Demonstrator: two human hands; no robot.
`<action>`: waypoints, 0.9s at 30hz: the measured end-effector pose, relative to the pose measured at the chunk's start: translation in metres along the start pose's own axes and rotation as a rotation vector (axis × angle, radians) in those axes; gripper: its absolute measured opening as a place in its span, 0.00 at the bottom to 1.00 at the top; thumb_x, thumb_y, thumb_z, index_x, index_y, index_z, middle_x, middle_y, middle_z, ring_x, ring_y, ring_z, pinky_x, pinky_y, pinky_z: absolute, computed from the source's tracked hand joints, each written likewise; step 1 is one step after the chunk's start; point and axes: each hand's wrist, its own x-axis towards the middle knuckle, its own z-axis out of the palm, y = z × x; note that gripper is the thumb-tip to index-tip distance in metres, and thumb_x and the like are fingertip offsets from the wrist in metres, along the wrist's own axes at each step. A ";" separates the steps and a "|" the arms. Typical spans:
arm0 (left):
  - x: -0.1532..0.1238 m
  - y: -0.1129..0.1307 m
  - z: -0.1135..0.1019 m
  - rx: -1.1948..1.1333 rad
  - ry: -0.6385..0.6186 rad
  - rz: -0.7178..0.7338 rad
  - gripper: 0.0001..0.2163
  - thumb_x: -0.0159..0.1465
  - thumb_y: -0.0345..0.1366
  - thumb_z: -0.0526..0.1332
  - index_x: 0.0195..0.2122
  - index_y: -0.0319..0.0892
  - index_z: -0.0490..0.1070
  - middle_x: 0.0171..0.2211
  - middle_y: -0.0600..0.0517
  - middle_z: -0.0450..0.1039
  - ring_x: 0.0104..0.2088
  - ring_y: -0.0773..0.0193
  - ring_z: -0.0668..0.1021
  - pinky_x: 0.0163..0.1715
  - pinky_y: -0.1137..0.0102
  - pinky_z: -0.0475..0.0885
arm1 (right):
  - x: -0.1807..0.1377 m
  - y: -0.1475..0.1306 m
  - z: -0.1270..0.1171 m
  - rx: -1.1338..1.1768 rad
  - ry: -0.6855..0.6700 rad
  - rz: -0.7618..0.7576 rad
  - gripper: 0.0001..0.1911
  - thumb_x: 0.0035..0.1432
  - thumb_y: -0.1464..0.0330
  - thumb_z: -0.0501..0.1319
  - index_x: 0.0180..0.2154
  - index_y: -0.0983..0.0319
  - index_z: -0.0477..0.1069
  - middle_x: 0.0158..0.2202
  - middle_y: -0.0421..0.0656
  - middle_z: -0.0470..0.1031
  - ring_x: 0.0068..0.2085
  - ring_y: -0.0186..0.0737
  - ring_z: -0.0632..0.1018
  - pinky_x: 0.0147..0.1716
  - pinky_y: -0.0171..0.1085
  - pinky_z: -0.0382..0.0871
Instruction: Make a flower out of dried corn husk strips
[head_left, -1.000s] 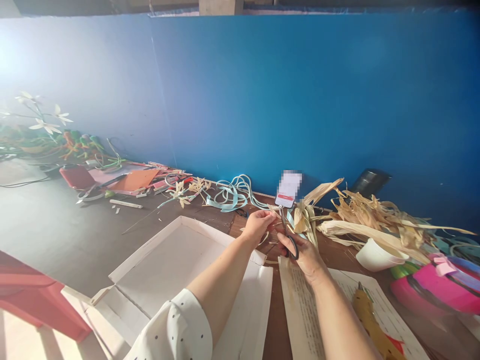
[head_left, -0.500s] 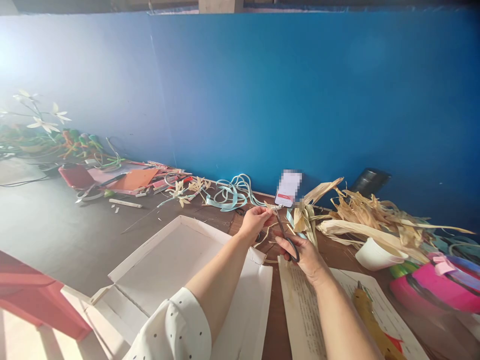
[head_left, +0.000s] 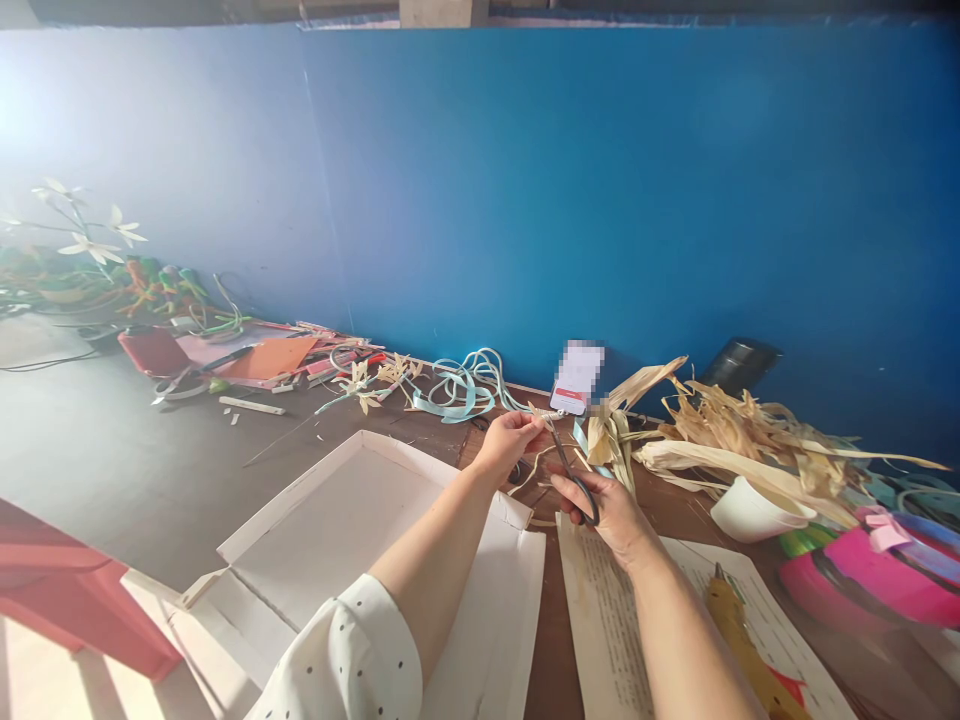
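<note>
My left hand [head_left: 510, 445] is closed in a pinch on a small pale piece of corn husk [head_left: 541, 411], most of it hidden by the fingers. My right hand [head_left: 611, 515] is wrapped round the dark handles of a pair of scissors [head_left: 586, 500]. The blades point up and left and reach the husk piece beside my left fingertips. Whether they touch it I cannot tell. Just behind the husk, a phone [head_left: 571, 400] leans on the blue wall. Strips of dried corn husk [head_left: 611, 440] lie right of the scissors.
An open white cardboard box [head_left: 337, 510] lies under my left arm. Printed paper [head_left: 607, 600] and a yellowish glue gun [head_left: 742, 640] are by my right arm. Farther right are a white cup [head_left: 757, 510] and a pink container [head_left: 877, 570]. Light-blue ribbon [head_left: 457, 395] lies along the wall.
Almost nothing differs. Both hands, the scissors and the husk piece stay in the same place, and the view has shifted very slightly.
</note>
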 end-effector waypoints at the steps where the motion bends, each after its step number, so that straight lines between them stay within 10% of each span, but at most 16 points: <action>1: 0.000 0.000 0.000 -0.001 -0.005 -0.001 0.18 0.47 0.46 0.69 0.25 0.37 0.68 0.24 0.53 0.69 0.25 0.72 0.70 0.31 0.74 0.68 | 0.000 0.000 0.000 0.001 -0.001 -0.003 0.18 0.44 0.58 0.69 0.38 0.58 0.80 0.19 0.36 0.69 0.20 0.34 0.68 0.20 0.34 0.60; 27: -0.002 0.001 0.001 -0.043 0.005 -0.017 0.18 0.46 0.46 0.71 0.24 0.37 0.68 0.23 0.53 0.69 0.24 0.73 0.70 0.30 0.73 0.68 | 0.004 0.001 0.003 -0.031 0.043 -0.013 0.18 0.40 0.57 0.70 0.36 0.57 0.81 0.20 0.38 0.73 0.20 0.36 0.70 0.19 0.35 0.61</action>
